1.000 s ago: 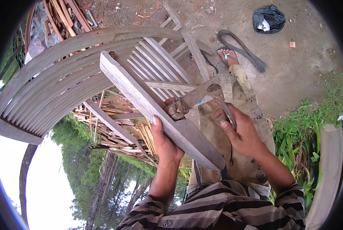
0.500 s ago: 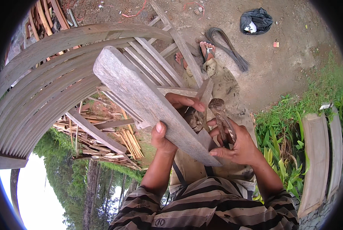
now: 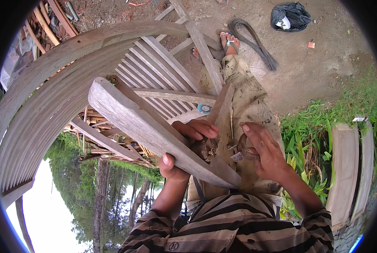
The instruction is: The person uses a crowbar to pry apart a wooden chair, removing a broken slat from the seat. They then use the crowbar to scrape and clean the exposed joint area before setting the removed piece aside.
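Note:
A long, weathered grey wooden beam [image 3: 133, 120] slants across my lap, its broad end up at the left. My left hand [image 3: 174, 170] is closed round its lower part, thumb on the near side and fingers over the far side. A brown lump [image 3: 206, 147] shows under those fingers; its kind is unclear. My right hand [image 3: 267, 154] is closed on a small brown tool with a shiny metal end [image 3: 237, 157], just right of the beam's lower end. The fingers cover most of this tool. A narrower wooden piece [image 3: 222, 103] rises between my hands.
A large curved slatted wooden frame [image 3: 112, 31] fills the left side. Scrap wood [image 3: 108, 145] lies beyond it. A bundle of black strands [image 3: 256, 46] and a black plastic bag [image 3: 290, 17] rest on the dirt. Wooden panels [image 3: 343, 173] stand among plants at right.
The beam has swung slightly down and left with my left hand. My right hand has turned, its fingers now pointing up, and the brown tool is more covered.

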The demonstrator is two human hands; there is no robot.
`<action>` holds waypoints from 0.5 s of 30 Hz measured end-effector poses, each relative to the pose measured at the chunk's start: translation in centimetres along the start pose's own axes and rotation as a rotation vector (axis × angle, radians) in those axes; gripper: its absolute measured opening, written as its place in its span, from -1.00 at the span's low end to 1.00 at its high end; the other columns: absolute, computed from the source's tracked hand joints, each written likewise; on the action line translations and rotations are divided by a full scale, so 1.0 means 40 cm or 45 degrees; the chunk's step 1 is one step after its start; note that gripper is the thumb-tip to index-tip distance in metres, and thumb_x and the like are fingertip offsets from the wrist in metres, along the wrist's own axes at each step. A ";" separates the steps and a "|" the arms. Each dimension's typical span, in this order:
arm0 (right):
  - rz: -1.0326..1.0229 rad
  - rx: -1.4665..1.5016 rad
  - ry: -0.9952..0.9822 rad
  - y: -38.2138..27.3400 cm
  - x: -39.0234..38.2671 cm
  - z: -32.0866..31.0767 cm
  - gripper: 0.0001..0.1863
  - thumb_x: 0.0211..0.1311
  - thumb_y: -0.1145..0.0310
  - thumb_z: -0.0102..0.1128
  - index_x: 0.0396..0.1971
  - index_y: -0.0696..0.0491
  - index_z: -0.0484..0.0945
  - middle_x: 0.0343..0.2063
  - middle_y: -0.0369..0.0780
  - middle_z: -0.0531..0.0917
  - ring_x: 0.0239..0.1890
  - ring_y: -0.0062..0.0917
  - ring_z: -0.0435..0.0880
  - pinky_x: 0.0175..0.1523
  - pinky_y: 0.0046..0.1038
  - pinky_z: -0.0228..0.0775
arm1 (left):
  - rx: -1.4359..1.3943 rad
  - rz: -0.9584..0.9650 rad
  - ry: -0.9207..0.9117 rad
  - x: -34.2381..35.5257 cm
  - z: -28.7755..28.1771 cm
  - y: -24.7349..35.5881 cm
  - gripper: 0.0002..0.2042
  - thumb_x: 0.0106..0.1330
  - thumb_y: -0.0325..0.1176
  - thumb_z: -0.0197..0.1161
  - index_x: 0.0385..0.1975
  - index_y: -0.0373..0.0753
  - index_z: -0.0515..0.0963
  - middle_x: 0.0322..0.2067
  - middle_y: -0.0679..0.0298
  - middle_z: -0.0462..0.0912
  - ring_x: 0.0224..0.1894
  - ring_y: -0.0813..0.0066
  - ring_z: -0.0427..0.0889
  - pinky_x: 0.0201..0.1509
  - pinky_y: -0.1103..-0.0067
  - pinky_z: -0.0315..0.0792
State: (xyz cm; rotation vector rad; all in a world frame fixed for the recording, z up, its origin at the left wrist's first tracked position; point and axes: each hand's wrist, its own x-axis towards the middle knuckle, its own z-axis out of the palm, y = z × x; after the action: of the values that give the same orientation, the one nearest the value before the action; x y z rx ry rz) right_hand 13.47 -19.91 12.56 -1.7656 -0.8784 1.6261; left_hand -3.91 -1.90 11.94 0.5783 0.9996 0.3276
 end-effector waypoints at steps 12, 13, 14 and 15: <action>-0.552 -0.075 0.305 0.143 0.177 0.098 -0.23 0.07 0.66 0.34 0.30 -0.28 0.47 0.24 -0.02 0.44 0.35 0.13 0.42 0.32 0.00 0.47 | 0.068 -0.047 0.084 -0.010 0.000 0.012 -0.27 0.24 0.34 0.15 -0.21 -0.42 0.50 -0.15 -0.15 0.59 0.01 -0.07 0.60 0.25 0.10 0.39; -0.585 -0.077 0.369 0.148 0.190 0.105 -0.25 0.07 0.65 0.35 0.29 -0.25 0.48 0.21 -0.05 0.46 0.33 0.08 0.45 0.29 -0.03 0.48 | 0.038 -0.045 0.065 -0.008 -0.002 0.012 -0.27 0.22 0.33 0.18 -0.19 -0.43 0.51 -0.14 -0.15 0.59 0.03 -0.07 0.59 0.26 0.09 0.38; -0.619 -0.080 0.427 0.151 0.201 0.113 -0.27 0.08 0.64 0.35 0.29 -0.22 0.48 0.18 -0.07 0.48 0.30 0.04 0.49 0.27 -0.06 0.49 | 0.005 -0.040 0.051 -0.010 -0.006 0.010 -0.27 0.20 0.31 0.21 -0.18 -0.44 0.53 -0.12 -0.15 0.59 0.05 -0.07 0.59 0.28 0.09 0.38; -0.653 -0.084 0.486 0.152 0.208 0.120 -0.28 0.08 0.63 0.35 0.28 -0.19 0.49 0.15 -0.10 0.51 0.27 -0.01 0.52 0.25 -0.09 0.49 | -0.002 -0.033 0.037 -0.008 -0.007 0.007 -0.27 0.20 0.32 0.21 -0.18 -0.44 0.53 -0.13 -0.15 0.58 0.04 -0.06 0.59 0.28 0.09 0.37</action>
State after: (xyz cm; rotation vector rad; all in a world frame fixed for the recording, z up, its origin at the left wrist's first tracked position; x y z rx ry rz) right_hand 9.54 -17.19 2.23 -1.6389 -1.0899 0.9085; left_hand -4.30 -1.75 12.22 0.5597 1.0342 0.3146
